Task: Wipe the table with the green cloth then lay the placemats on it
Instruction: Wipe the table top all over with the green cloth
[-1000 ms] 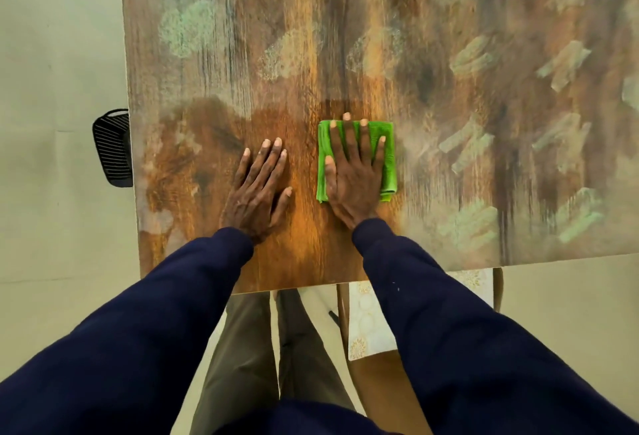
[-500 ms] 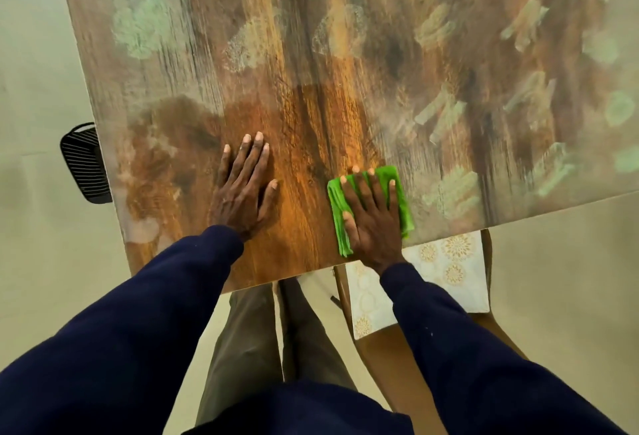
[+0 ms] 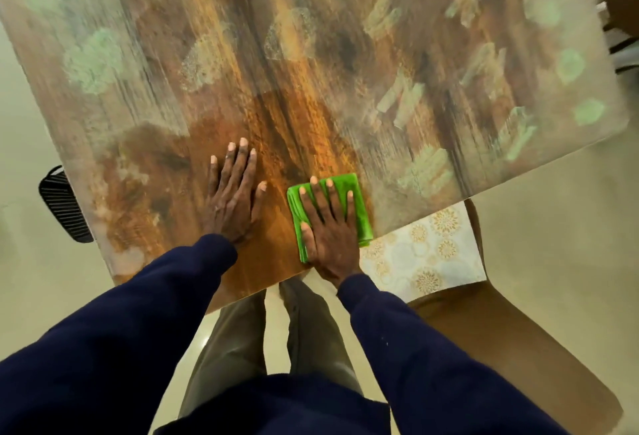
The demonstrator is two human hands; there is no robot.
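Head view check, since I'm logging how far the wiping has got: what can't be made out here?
- Placemats: on the chair, partly under the table edge; their number is unclear.
- Green cloth: middle covered by the right hand.
- Table's far end: cut by the top edge, motion-blurred.
- Black slatted object: half hidden behind the table.

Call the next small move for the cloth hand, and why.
Probably push the green cloth forward and to the right, away from the near edge. The right hand presses it flat at the table edge, where the wood looks clean and dark, while hazy smears cover the surface ahead and to the right. The left hand rests flat, bracing. The placemats wait on the chair.
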